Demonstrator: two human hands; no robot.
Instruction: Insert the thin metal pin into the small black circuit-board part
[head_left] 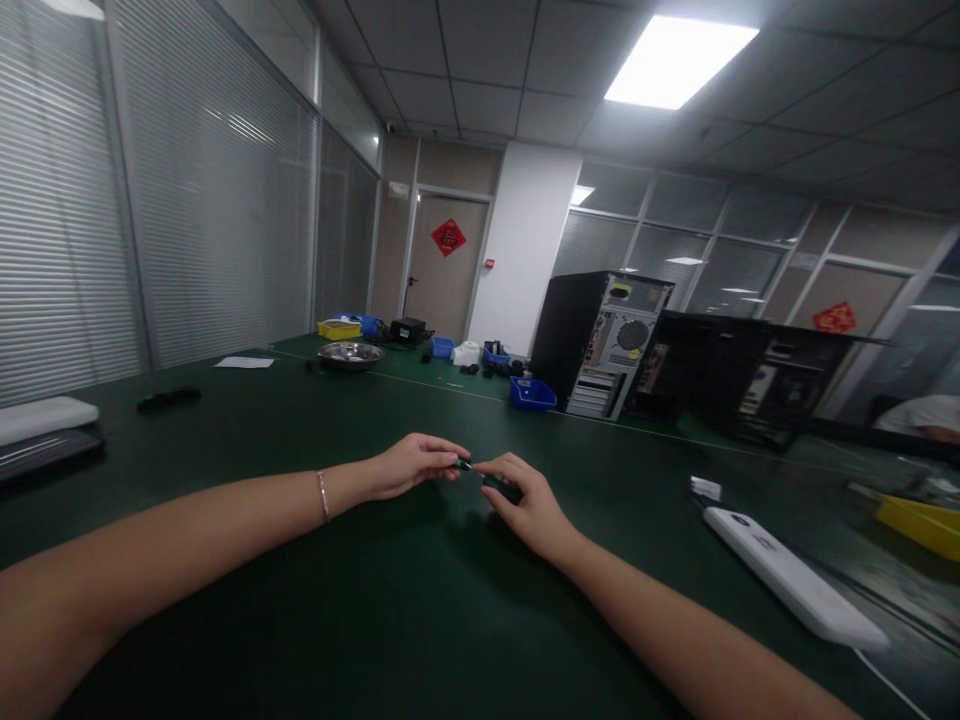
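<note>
My left hand (411,465) and my right hand (525,502) meet over the dark green table (375,620), fingertips almost touching. Between them they pinch a small dark thin object (466,466); what it is I cannot tell. A dark rounded piece (504,489) sits under my right hand's fingers. A thin bracelet (323,496) circles my left wrist.
A white power strip (791,578) lies at right, with a yellow bin (922,523) beyond it. Two open computer towers (600,342) stand at the back, a blue tray (532,394) in front of them. A metal bowl (350,354) and small bins sit far back. Flat devices (45,435) lie at left.
</note>
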